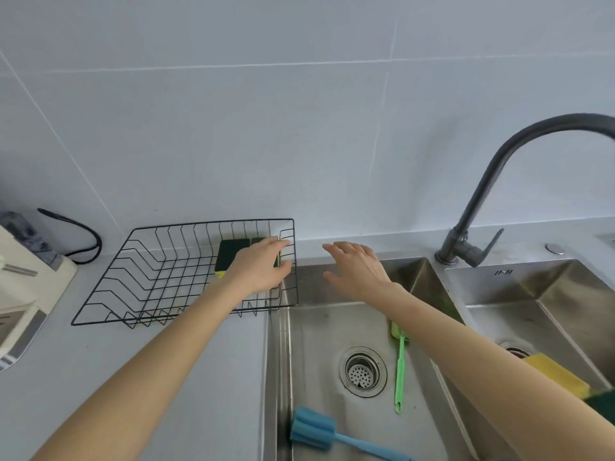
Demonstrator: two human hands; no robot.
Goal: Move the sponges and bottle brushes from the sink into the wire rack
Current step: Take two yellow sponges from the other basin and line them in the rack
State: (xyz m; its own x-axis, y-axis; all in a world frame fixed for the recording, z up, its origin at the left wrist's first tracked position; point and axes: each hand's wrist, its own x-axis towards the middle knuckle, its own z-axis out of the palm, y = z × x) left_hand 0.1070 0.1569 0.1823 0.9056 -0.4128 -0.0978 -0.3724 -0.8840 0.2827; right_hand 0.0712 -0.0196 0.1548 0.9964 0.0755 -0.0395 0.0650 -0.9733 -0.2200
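Progress, as I read it: partway. Two sponges [233, 252] lie side by side, green face up, in the far right corner of the rack [159, 277]; the right one is mostly hidden. Still in the sink [309, 344]: a green brush [400, 364], a blue brush [312, 427] and a third sponge [555, 374]. So two in, three to go, by my count.

My left hand [263, 271] is over the rack's right end, fingers loosely spread, resting on or just above the right sponge; I cannot tell whether it touches. It grips nothing I can see. My right hand [359, 271] hovers flat and open, empty, over the sink's back rim, just right of the rack.

Where the rest lies from my hands:
- Green brush: below my right forearm, head partly under it, handle running toward me past the drain [362, 371].
- Blue brush: nearest me, well back from both hands, between the forearms, foam head by the sink's left wall.
- Third sponge: yellow side up, in the right basin, beyond my right forearm, well clear of both hands.

Likely next: right hand drops back for the green brush.
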